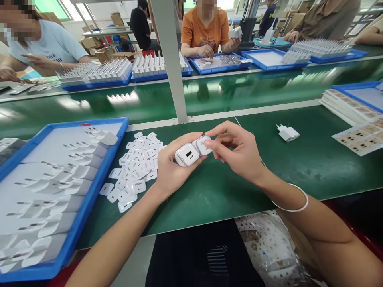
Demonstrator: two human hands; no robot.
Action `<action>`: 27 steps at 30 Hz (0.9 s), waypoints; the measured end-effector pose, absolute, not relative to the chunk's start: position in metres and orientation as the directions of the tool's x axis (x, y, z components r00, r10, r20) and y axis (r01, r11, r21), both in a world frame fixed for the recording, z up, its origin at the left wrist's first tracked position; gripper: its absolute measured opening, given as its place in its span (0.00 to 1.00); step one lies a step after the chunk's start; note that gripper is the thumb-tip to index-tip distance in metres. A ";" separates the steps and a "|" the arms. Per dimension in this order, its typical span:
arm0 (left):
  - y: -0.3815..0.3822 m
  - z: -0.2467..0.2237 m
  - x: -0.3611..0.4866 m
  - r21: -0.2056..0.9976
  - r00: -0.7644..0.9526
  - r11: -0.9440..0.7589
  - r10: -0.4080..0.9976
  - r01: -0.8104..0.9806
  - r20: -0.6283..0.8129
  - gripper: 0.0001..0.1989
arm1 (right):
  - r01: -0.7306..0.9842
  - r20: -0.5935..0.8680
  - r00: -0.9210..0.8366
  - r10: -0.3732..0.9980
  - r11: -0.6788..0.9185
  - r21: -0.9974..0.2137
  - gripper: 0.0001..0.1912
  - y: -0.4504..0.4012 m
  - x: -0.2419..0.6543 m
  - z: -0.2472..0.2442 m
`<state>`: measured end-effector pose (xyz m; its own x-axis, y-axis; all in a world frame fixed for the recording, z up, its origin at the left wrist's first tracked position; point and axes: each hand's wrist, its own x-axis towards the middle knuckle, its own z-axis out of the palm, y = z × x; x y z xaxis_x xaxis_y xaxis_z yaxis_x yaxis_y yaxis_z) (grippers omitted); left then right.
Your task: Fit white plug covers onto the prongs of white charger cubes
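Observation:
My left hand (pixel 172 165) wraps round two white USB chargers side by side. The left charger (pixel 187 154) faces me with a dark USB port and a smaller slot. A white face plate (pixel 204 145) with printed letters covers the end of the other one. My right hand (pixel 231 149) pinches that plate between thumb and fingers at its right edge. Left of my hands lies a loose pile of similar white plates (pixel 139 161), some printed. A separate white plug charger (pixel 287 132) rests on its side on the green table, prongs pointing left.
A blue-rimmed tray (pixel 67 239) at the left holds rows of white chargers, prongs up. Sheets of stickers (pixel 360 137) lie at the right. A metal post (pixel 172 59) stands ahead. Across the green conveyor (pixel 143 97), co-workers sit behind blue trays (pixel 221 71).

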<state>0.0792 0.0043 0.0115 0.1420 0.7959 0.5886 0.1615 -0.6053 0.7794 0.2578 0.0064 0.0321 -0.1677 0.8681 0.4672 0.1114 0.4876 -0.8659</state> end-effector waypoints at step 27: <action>0.010 0.003 0.075 0.663 0.173 -0.725 0.688 0.185 0.705 0.22 | 0.027 0.303 -0.246 0.921 0.319 -0.947 0.15 0.007 0.259 0.037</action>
